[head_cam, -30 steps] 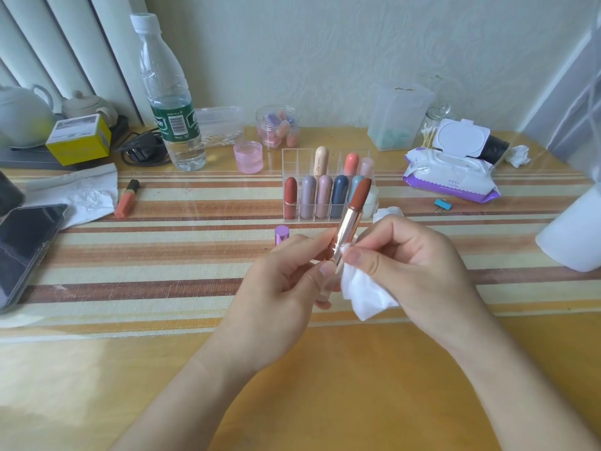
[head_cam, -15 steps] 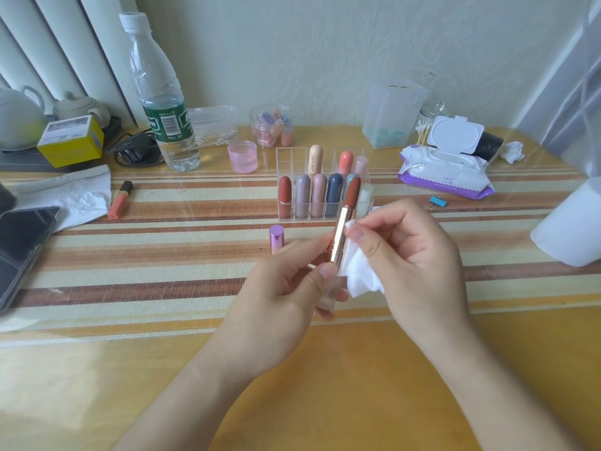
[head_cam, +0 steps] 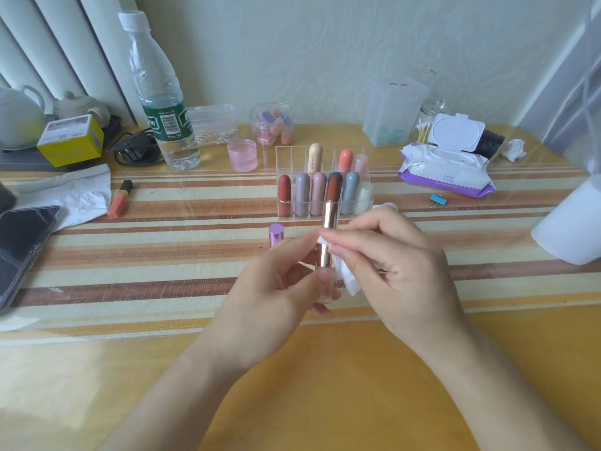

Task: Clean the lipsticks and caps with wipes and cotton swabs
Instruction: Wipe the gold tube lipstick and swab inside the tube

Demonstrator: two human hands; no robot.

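Head view. Count of lipsticks: one uncapped in the hands, nine capped ones standing in the clear acrylic compartment organiser [head_cam: 283, 151] – six in its front row, three in the back row. One loose metallic purple cap [head_cam: 276, 234] stands upright on the striped woven mat [head_cam: 162, 255], just left of the hands. One orange lip-gloss tube with a black cap [head_cam: 119, 199] lies on the mat, well apart to the left. One purple-and-white pack of wet wipes [head_cam: 445, 172], lid flipped up, sits to the right of the organiser; one glass jar of cotton swabs [head_cam: 427, 125] stands behind it.

Item under work: the uncapped brick-red lipstick with a rose-gold sleeve and clear base [head_cam: 331, 216] – held nearly upright above the mat, directly in front of the organiser's front row. The bullet is wound out and rounded at the tip.

Left hand [head_cam: 279, 288]: fingers curled round the clear base, thumb across its front. Right hand [head_cam: 390, 262]: thumb and forefinger pinch a folded white wipe [head_cam: 348, 281] against the gold sleeve, below the bullet; the wipe's loose end hangs beneath the hand. Both forearms extend over the yellow wooden worktop [head_cam: 325, 385].
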